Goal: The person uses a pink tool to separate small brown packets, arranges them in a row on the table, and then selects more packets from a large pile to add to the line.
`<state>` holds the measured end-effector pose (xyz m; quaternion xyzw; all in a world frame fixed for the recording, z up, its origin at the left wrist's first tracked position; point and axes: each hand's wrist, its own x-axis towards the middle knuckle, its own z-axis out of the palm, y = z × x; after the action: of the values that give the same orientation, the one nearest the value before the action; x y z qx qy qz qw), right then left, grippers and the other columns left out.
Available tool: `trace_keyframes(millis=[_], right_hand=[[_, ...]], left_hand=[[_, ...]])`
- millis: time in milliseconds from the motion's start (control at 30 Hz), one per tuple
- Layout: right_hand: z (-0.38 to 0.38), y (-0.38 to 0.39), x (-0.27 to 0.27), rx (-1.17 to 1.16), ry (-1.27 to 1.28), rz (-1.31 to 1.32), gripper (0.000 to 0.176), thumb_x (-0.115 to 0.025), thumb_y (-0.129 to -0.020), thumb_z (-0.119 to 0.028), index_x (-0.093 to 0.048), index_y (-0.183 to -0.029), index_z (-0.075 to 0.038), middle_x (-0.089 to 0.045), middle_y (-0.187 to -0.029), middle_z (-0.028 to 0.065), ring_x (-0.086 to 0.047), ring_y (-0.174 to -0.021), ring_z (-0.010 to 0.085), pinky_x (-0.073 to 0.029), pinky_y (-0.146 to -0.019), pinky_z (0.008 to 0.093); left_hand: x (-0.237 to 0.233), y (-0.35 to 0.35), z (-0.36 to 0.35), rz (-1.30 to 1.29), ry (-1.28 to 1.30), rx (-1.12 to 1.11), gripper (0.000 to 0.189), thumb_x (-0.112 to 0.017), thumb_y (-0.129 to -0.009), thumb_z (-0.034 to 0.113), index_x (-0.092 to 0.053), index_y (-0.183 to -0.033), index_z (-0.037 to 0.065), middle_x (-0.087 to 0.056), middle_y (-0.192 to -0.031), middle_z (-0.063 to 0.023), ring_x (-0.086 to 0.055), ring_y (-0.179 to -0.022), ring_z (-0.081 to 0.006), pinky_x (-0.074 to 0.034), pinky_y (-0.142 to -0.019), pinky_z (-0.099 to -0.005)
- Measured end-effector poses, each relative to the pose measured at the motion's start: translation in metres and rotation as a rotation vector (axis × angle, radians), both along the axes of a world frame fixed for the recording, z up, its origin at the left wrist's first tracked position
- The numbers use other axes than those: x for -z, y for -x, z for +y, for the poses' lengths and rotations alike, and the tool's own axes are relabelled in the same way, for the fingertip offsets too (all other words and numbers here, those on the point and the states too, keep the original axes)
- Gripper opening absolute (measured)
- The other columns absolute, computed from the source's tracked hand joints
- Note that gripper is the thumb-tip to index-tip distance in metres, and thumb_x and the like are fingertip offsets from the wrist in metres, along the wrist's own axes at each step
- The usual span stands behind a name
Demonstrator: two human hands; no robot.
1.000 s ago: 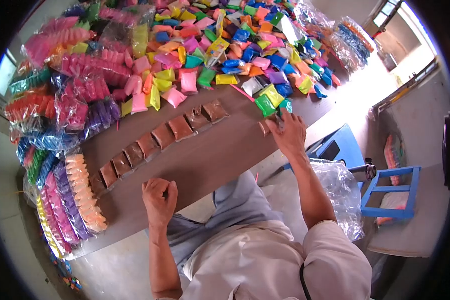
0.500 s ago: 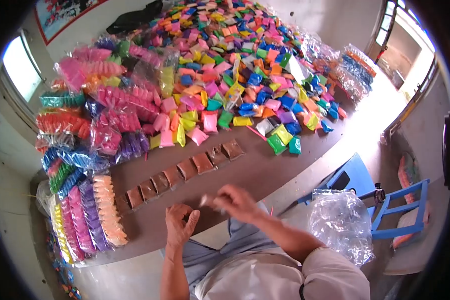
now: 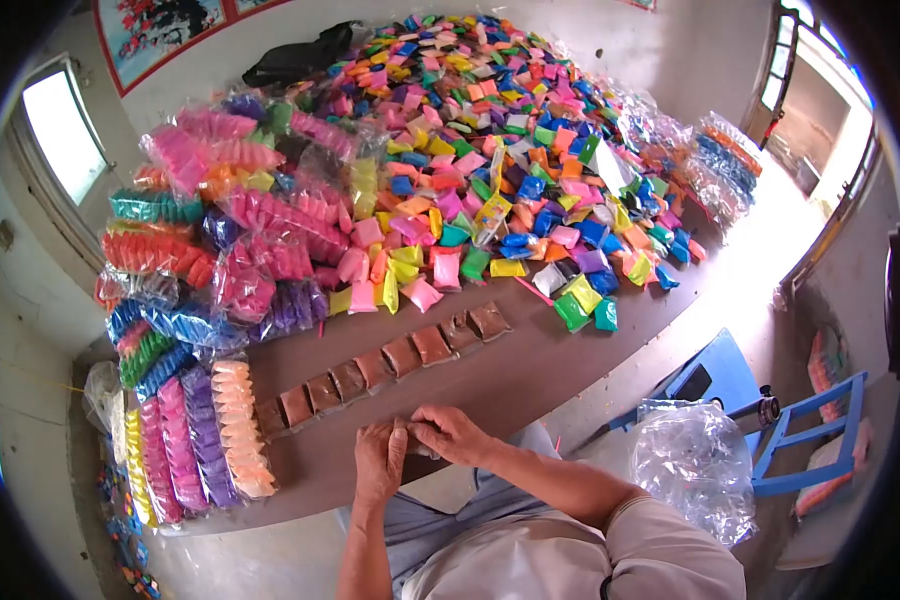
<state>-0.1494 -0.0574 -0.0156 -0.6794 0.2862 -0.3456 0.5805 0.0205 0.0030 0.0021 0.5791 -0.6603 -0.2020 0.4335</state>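
At the table's near edge my left hand (image 3: 380, 462) and my right hand (image 3: 448, 434) meet, thumbs and fingertips pinched together. A bit of clear, shiny plastic (image 3: 425, 453) shows under my right fingers; I cannot tell what it belongs to. Just beyond my hands, a slanting row of small brown packets (image 3: 400, 356) lies side by side on the brown table (image 3: 510, 385). Left of my hands stands a strip of peach packets (image 3: 238, 420), next to a purple strip (image 3: 208, 440).
A big heap of loose colourful packets (image 3: 510, 130) covers the back of the table. Bagged packet bundles (image 3: 210, 230) are stacked at the left, more bundles (image 3: 722, 160) at the far right. A blue stool (image 3: 810, 430) and a clear plastic bag (image 3: 692, 460) are at my right.
My right hand has moved left and down to meet my left hand, bringing the small thing in its fingers. The view has shifted slightly.
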Motion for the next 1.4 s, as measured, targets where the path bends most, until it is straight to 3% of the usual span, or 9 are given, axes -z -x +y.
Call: trace_keyframes(millis=[100, 167, 500, 667, 900, 967, 1000, 1100, 1400], right_hand=[[0.004, -0.003, -0.008, 0.067, 0.042, -0.034, 0.023, -0.06, -0.1, -0.023, -0.062, -0.102, 0.0, -0.06, -0.073, 0.0048, -0.055, -0.063, 0.0109, -0.047, -0.057, 0.0304], [0.007, 0.003, -0.029, 0.037, -0.323, 0.059, 0.028, -0.063, -0.097, -0.026, -0.06, -0.097, 0.002, -0.06, -0.073, 0.0044, -0.055, -0.064, 0.01, -0.046, -0.057, 0.0303], [-0.002, 0.003, -0.003, -0.147, -0.126, 0.047, 0.028, -0.067, -0.095, -0.028, -0.063, -0.1, -0.001, -0.055, -0.074, 0.0, -0.051, -0.07, 0.0066, -0.045, -0.06, 0.0276], [-0.012, 0.008, -0.028, -0.309, -0.345, 0.134, 0.025, -0.065, -0.096, -0.025, -0.065, -0.101, 0.0, -0.058, -0.08, -0.0049, -0.051, -0.073, 0.0052, -0.045, -0.062, 0.0256], [-0.002, 0.001, -0.012, -0.172, -0.201, -0.045, 0.029, -0.065, -0.097, -0.028, -0.065, -0.095, 0.001, -0.057, -0.079, -0.0044, -0.05, -0.076, 0.0058, -0.046, -0.064, 0.0286], [0.003, 0.004, -0.019, -0.055, 0.07, 0.135, 0.027, -0.065, -0.096, -0.026, -0.064, -0.092, 0.001, -0.057, -0.073, 0.0045, -0.049, -0.072, 0.0089, -0.047, -0.065, 0.031], [0.004, 0.004, -0.018, -0.024, 0.178, 0.194, 0.03, -0.066, -0.095, -0.03, -0.064, -0.091, 0.0, -0.06, -0.073, 0.016, -0.059, -0.068, 0.0218, -0.049, -0.067, 0.0384], [-0.002, 0.007, -0.018, -0.001, 0.41, 0.454, 0.037, -0.066, -0.092, -0.037, -0.063, -0.088, 0.0, -0.064, -0.077, 0.0207, -0.063, -0.073, 0.0402, -0.049, -0.069, 0.0471], [-0.014, 0.005, -0.007, -0.166, 0.39, 0.305, 0.043, -0.068, -0.088, -0.044, -0.06, -0.088, -0.001, -0.065, -0.08, 0.0223, -0.064, -0.08, 0.0436, -0.049, -0.07, 0.0501]], left_hand=[[-0.004, 0.0, 0.001, 0.067, -0.002, -0.037, 0.036, -0.049, -0.103, 0.031, -0.07, -0.096, 0.002, -0.065, -0.087, -0.0175, -0.058, -0.085, -0.0371, -0.04, -0.082, -0.0437], [0.003, -0.001, 0.003, 0.052, -0.014, -0.056, 0.036, -0.049, -0.103, 0.031, -0.07, -0.095, 0.002, -0.065, -0.087, -0.0172, -0.058, -0.084, -0.0367, -0.04, -0.082, -0.0434], [-0.004, -0.001, 0.003, 0.084, -0.037, -0.04, 0.039, -0.047, -0.105, 0.03, -0.07, -0.091, 0.002, -0.066, -0.085, -0.0154, -0.058, -0.082, -0.0353, -0.041, -0.082, -0.0427], [0.005, -0.004, 0.005, 0.13, -0.083, -0.055, 0.037, -0.047, -0.105, 0.029, -0.071, -0.093, 0.003, -0.065, -0.085, -0.0154, -0.057, -0.084, -0.036, -0.041, -0.084, -0.0424], [0.002, 0.001, 0.005, 0.088, -0.034, -0.095, 0.035, -0.051, -0.103, 0.03, -0.07, -0.091, 0.003, -0.064, -0.083, -0.0156, -0.055, -0.08, -0.0355, -0.041, -0.083, -0.0428], [0.001, 0.0, 0.005, 0.105, -0.045, -0.083, 0.034, -0.052, -0.102, 0.03, -0.069, -0.091, 0.003, -0.064, -0.082, -0.0156, -0.056, -0.08, -0.0354, -0.041, -0.082, -0.043], [0.0, -0.001, 0.005, 0.115, -0.058, -0.084, 0.034, -0.053, -0.102, 0.03, -0.069, -0.091, 0.003, -0.063, -0.082, -0.0156, -0.056, -0.08, -0.0354, -0.041, -0.081, -0.0431], [-0.005, 0.002, 0.005, 0.077, -0.037, -0.053, 0.033, -0.054, -0.101, 0.029, -0.067, -0.087, 0.002, -0.062, -0.08, -0.0158, -0.056, -0.078, -0.0352, -0.04, -0.079, -0.0434], [0.005, 0.0, 0.003, 0.059, -0.014, -0.069, 0.034, -0.058, -0.099, 0.026, -0.062, -0.078, 0.0, -0.058, -0.073, -0.0149, -0.053, -0.075, -0.0328, -0.039, -0.076, -0.0417]])
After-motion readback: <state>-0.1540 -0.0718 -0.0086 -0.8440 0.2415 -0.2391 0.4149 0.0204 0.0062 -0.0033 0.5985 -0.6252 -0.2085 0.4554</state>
